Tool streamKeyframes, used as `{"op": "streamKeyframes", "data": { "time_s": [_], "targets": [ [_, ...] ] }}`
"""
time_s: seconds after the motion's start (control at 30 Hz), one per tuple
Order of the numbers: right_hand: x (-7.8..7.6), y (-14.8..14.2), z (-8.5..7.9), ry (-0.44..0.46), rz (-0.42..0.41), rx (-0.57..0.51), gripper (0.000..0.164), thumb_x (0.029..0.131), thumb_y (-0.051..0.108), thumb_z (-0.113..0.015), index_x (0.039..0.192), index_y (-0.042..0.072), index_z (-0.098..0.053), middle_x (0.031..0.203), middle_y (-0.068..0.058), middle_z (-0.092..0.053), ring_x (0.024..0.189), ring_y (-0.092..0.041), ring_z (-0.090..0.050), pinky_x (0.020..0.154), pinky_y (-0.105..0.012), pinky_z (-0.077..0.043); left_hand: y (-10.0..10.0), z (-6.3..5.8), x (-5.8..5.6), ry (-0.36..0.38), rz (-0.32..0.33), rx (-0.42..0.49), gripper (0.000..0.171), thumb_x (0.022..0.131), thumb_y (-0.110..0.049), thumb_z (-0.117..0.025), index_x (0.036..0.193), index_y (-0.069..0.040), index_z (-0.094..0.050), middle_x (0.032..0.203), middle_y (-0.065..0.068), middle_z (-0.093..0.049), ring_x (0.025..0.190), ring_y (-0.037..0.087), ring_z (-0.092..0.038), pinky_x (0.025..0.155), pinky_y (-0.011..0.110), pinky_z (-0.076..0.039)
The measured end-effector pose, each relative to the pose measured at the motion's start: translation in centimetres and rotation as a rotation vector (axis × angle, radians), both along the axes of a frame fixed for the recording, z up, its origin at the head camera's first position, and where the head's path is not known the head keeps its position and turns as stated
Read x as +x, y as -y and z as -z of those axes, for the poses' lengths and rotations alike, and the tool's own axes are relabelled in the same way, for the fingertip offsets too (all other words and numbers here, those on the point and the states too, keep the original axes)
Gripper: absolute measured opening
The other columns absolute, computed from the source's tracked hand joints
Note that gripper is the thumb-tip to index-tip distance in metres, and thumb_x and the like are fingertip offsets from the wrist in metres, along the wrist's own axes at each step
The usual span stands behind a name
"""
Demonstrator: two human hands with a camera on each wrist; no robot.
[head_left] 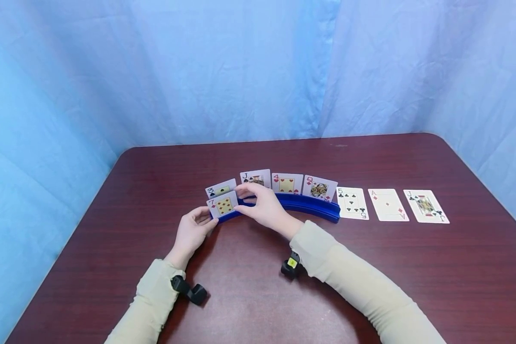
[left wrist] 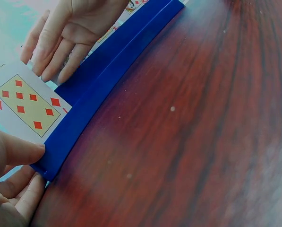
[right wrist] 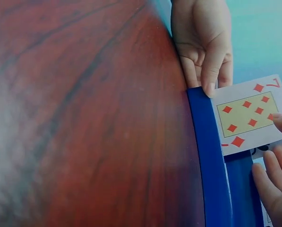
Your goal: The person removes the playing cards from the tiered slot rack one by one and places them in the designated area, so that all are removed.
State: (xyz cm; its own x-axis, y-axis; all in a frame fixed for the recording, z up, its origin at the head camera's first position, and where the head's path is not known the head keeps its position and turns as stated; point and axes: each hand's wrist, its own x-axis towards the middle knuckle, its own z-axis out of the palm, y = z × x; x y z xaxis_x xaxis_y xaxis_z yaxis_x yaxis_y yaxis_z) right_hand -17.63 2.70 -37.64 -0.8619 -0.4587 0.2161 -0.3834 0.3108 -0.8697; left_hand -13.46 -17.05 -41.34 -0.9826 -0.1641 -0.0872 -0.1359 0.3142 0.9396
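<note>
A curved blue card holder stands on the table. My left hand grips its left end, thumb at the lower corner of a seven of diamonds and fingers behind. That card stands in the front groove, overlapping a three of spades. With the thumb on the card's face near its edge, my right hand pinches the seven; the other fingers reach behind it. Further along the holder stand a jack of spades, partly hidden by my right hand, a four of hearts and a queen of diamonds.
Right of the holder, a five of clubs, an ace of diamonds and a jack of clubs lie face up in a row. They rest on the dark red wooden table. Blue curtains hang behind it.
</note>
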Motion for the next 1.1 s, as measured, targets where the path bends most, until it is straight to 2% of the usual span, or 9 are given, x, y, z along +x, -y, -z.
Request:
{"op": "streamKeyframes", "data": {
  "time_s": [0.37,0.57,0.63,0.83,1.1],
  "targets": [
    [0.1,0.8,0.3,-0.001,0.022,0.021,0.040,0.085,0.006,-0.069,0.122,0.002,-0.057,0.116,-0.015,-0.062,0.107,-0.026,-0.061,0.091,-0.034,-0.051,-0.1,-0.1,0.2,-0.011,-0.004,0.020,0.034,0.084,0.004,-0.065,0.116,0.010,-0.058,0.117,0.030,-0.061,0.108,0.031,-0.060,0.080,0.014,-0.048],
    [0.1,1.2,0.4,-0.020,0.027,-0.008,0.034,0.086,0.003,-0.067,0.119,0.000,-0.059,0.114,-0.015,-0.063,0.102,-0.027,-0.062,0.088,-0.032,-0.053,-0.1,-0.1,0.1,-0.010,-0.005,0.007,0.035,0.084,0.004,-0.066,0.118,0.010,-0.058,0.118,0.030,-0.060,0.110,0.033,-0.060,0.090,0.030,-0.051],
    [0.0,1.3,0.5,-0.033,0.031,-0.011,0.031,0.086,0.002,-0.066,0.117,0.000,-0.060,0.114,-0.015,-0.063,0.101,-0.026,-0.063,0.087,-0.031,-0.053,-0.1,-0.1,0.1,-0.008,-0.004,0.005,0.036,0.084,0.004,-0.066,0.118,0.010,-0.057,0.118,0.030,-0.060,0.110,0.033,-0.060,0.091,0.032,-0.050],
    [-0.1,1.6,0.7,-0.085,0.060,-0.012,0.022,0.087,0.003,-0.065,0.109,0.002,-0.064,0.107,-0.012,-0.066,0.098,-0.024,-0.064,0.084,-0.029,-0.054,0.0,0.0,0.0,-0.006,-0.008,0.019,0.036,0.083,0.004,-0.065,0.118,0.010,-0.057,0.118,0.030,-0.060,0.110,0.032,-0.060,0.088,0.026,-0.051],
    [0.0,1.7,0.7,-0.102,0.087,0.003,0.014,0.088,0.005,-0.065,0.102,0.004,-0.067,0.102,-0.009,-0.067,0.093,-0.020,-0.065,0.083,-0.028,-0.054,-0.1,0.0,0.1,-0.016,-0.005,0.037,0.034,0.084,0.005,-0.065,0.117,0.010,-0.058,0.116,0.030,-0.061,0.106,0.028,-0.061,0.081,0.014,-0.048]
  ]
}}
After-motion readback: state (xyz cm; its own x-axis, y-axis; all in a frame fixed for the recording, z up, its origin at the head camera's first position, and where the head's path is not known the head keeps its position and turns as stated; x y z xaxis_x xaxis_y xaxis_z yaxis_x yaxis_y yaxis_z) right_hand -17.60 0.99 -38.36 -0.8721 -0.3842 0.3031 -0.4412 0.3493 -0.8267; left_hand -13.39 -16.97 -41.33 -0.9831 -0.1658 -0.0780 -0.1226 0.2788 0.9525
